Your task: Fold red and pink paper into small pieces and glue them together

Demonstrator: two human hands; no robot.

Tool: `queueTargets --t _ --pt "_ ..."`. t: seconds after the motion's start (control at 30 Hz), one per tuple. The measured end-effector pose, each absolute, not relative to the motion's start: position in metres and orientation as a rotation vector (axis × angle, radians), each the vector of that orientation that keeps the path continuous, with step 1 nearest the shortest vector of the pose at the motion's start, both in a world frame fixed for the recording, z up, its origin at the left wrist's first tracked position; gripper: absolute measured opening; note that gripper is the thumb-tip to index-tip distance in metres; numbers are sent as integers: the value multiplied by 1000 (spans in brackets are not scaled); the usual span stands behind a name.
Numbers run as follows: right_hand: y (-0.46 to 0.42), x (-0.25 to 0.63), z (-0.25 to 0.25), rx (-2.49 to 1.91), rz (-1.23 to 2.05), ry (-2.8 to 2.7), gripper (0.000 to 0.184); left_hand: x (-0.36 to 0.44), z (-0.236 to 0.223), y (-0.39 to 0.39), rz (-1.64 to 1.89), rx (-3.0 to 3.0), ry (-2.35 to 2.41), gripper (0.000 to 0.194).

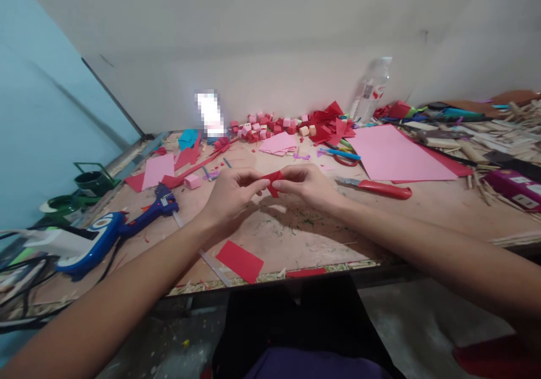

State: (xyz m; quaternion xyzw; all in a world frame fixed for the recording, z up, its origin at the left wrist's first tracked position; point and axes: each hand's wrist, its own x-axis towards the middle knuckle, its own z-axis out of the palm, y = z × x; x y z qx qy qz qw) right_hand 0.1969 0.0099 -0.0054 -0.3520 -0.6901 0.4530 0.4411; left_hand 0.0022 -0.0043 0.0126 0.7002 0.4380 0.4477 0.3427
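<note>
Between my two hands is a small folded piece of red paper (274,184), held just above the wooden table. My left hand (236,192) pinches its left side between thumb and fingers. On the opposite side, my right hand (307,184) pinches it the same way. A flat red paper rectangle (240,261) lies near the table's front edge, below my left hand. Right of my right hand rests a knife with a red handle (384,188). A blue glue gun (158,207) lies to the left, and a pink paper cube (193,181) sits behind it.
Small pink and red cubes (270,125) are heaped along the wall. Pink sheets (397,153) and a plastic bottle (372,91) stand to the right, before piled wood sticks (499,133). Scissors (345,160) lie behind my right hand. A blue power strip (91,249) with cables occupies the left.
</note>
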Motion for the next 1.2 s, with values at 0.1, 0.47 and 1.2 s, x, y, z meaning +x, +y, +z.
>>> queueTargets --t 0.1,0.47,1.2 --pt "13 197 -9 -884 1092 -1691 14 2 9 -3 1124 1699 1140 15" --pt "10 195 -11 -964 1226 -1675 20 -1 2 1 1077 1797 1102 25" --pt "15 194 -13 -962 1507 -1305 20 1 -3 6 966 1837 1086 27"
